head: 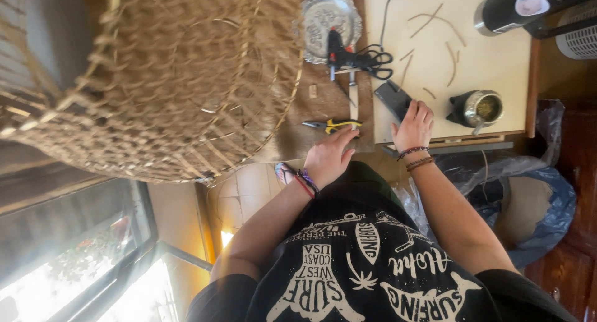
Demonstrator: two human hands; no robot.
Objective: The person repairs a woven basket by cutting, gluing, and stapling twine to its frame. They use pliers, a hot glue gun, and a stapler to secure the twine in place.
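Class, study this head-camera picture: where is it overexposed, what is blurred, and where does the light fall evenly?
Head view: the window at lower left is blown out to white; the big woven basket is soft and smeared, close to the lens; the pale tabletop is evenly lit, so the left hand, the right hand and the yellow-handled pliers read sharply.

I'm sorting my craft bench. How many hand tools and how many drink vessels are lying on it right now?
Hand tools: 3 (pliers, scissors, glue gun)
Drink vessels: 2 (dark flask, metal cup)
Total: 5
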